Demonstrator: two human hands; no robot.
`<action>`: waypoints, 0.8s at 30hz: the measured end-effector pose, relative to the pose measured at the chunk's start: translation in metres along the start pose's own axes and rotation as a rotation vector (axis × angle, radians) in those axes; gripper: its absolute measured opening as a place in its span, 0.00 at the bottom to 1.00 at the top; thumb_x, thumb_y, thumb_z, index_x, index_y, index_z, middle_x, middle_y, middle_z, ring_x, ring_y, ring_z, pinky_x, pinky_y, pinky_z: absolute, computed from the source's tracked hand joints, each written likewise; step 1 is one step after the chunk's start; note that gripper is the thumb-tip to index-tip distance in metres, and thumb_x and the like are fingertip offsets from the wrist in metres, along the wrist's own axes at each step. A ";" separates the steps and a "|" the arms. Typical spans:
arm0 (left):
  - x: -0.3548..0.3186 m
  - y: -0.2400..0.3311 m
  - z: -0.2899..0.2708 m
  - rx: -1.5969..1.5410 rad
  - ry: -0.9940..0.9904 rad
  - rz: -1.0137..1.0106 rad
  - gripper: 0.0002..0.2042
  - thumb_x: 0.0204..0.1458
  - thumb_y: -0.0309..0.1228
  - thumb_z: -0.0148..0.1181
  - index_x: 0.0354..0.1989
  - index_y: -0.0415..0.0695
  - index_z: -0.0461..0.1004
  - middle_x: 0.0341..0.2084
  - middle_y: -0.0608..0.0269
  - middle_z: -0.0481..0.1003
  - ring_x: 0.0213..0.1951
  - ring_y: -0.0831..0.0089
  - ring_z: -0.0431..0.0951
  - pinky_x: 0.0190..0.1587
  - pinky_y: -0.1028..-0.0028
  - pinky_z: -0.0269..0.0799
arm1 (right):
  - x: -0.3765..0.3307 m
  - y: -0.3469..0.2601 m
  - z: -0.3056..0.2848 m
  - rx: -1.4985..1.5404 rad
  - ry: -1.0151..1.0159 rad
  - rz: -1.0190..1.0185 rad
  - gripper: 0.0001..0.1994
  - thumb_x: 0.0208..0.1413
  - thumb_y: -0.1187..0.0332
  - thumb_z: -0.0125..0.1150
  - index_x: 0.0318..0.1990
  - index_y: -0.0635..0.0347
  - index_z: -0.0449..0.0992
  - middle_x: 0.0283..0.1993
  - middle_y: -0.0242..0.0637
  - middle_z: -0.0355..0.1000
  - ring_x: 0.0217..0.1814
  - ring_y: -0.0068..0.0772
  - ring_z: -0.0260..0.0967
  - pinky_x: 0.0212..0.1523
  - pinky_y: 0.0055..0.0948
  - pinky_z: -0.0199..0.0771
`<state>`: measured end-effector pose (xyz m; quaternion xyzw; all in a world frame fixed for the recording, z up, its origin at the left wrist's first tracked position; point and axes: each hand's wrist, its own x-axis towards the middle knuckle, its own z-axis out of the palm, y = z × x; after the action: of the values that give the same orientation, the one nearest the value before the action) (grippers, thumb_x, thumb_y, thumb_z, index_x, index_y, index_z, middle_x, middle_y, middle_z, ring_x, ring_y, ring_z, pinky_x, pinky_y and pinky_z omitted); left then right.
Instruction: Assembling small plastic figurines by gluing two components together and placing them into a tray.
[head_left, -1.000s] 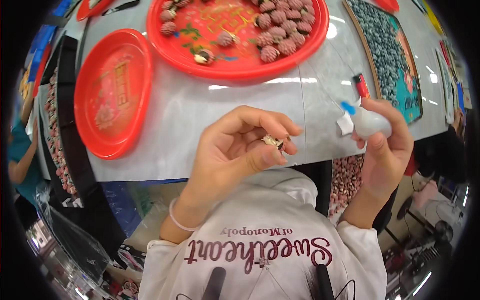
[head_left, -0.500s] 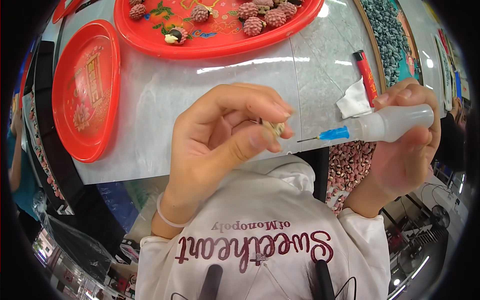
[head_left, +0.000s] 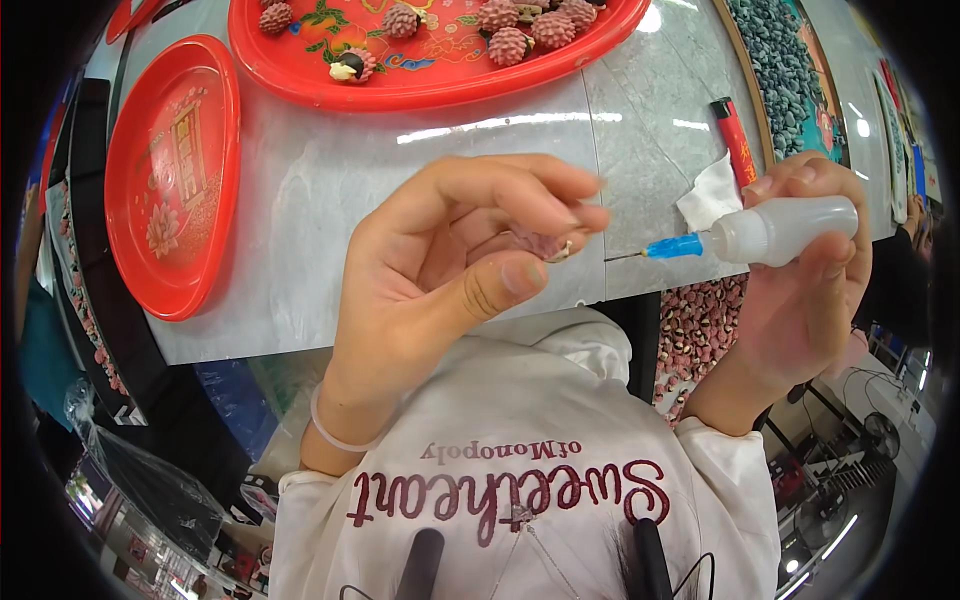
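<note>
My left hand is closed, its thumb and fingers pinching a small pink and cream piece that they partly cover. In my right hand lies a translucent squeeze bottle, held on its side. Its blue needle tip points left toward the piece, and a narrow gap separates the thin needle from my left fingers. Beyond my hands, a big red tray with a printed pattern carries several pink, knobbly figures with dark and cream parts.
An oval red tray lies at the left. On the right are a red lighter, a crumpled white tissue and a wood-edged tray of grey-blue pieces. Many pink pieces lie below the table edge.
The small piece has turned between my left fingers, now showing more pink, and my index finger has lifted a little. The bottle has shifted slightly, its needle staying near the left fingertips.
</note>
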<state>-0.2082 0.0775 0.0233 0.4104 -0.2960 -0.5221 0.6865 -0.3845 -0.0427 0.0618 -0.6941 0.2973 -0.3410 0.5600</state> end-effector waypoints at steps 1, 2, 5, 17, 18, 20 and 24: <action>-0.001 -0.001 -0.001 -0.083 -0.019 -0.012 0.19 0.46 0.37 0.57 0.41 0.38 0.62 0.35 0.51 0.69 0.38 0.68 0.70 0.41 0.75 0.65 | 0.000 0.000 0.000 0.002 0.000 -0.001 0.22 0.50 0.54 0.51 0.39 0.68 0.64 0.34 0.41 0.60 0.38 0.31 0.61 0.40 0.23 0.60; -0.002 -0.001 -0.004 -0.081 -0.018 -0.012 0.19 0.46 0.37 0.57 0.41 0.38 0.62 0.35 0.51 0.69 0.38 0.68 0.70 0.41 0.75 0.65 | -0.001 0.000 0.001 0.010 0.002 0.005 0.22 0.50 0.54 0.51 0.39 0.68 0.64 0.34 0.41 0.60 0.38 0.30 0.61 0.39 0.23 0.60; -0.002 -0.001 -0.007 0.013 -0.054 0.012 0.18 0.46 0.37 0.57 0.40 0.38 0.63 0.37 0.51 0.68 0.38 0.69 0.70 0.40 0.77 0.66 | -0.001 -0.001 0.002 0.004 0.008 0.007 0.22 0.50 0.54 0.51 0.39 0.68 0.64 0.34 0.41 0.60 0.38 0.30 0.61 0.39 0.23 0.61; 0.000 0.000 -0.005 0.067 0.014 0.059 0.14 0.46 0.34 0.57 0.37 0.38 0.64 0.36 0.51 0.68 0.34 0.70 0.72 0.35 0.79 0.69 | -0.001 -0.006 0.007 -0.100 0.054 -0.122 0.23 0.50 0.55 0.51 0.39 0.73 0.64 0.33 0.43 0.61 0.36 0.32 0.65 0.37 0.22 0.63; 0.000 0.001 -0.004 0.034 0.023 0.038 0.15 0.46 0.34 0.57 0.37 0.38 0.64 0.36 0.50 0.68 0.33 0.70 0.73 0.35 0.79 0.70 | -0.001 -0.006 0.008 -0.132 0.085 -0.149 0.23 0.50 0.55 0.51 0.38 0.73 0.64 0.33 0.43 0.61 0.35 0.32 0.65 0.36 0.21 0.64; -0.001 0.002 -0.002 0.001 0.034 0.017 0.15 0.45 0.35 0.58 0.36 0.39 0.64 0.35 0.50 0.68 0.32 0.70 0.73 0.34 0.79 0.70 | -0.001 -0.007 0.009 -0.124 0.069 -0.138 0.23 0.50 0.55 0.51 0.38 0.73 0.64 0.33 0.43 0.61 0.35 0.32 0.65 0.35 0.20 0.65; -0.002 0.002 -0.001 -0.055 0.060 0.010 0.17 0.44 0.37 0.59 0.36 0.38 0.65 0.35 0.50 0.69 0.31 0.72 0.73 0.33 0.78 0.72 | 0.001 -0.010 0.010 -0.136 0.038 -0.148 0.23 0.50 0.56 0.51 0.38 0.73 0.65 0.32 0.43 0.61 0.35 0.32 0.66 0.33 0.21 0.67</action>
<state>-0.2074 0.0803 0.0245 0.4054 -0.2631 -0.5140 0.7087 -0.3754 -0.0353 0.0701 -0.7438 0.2784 -0.3735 0.4793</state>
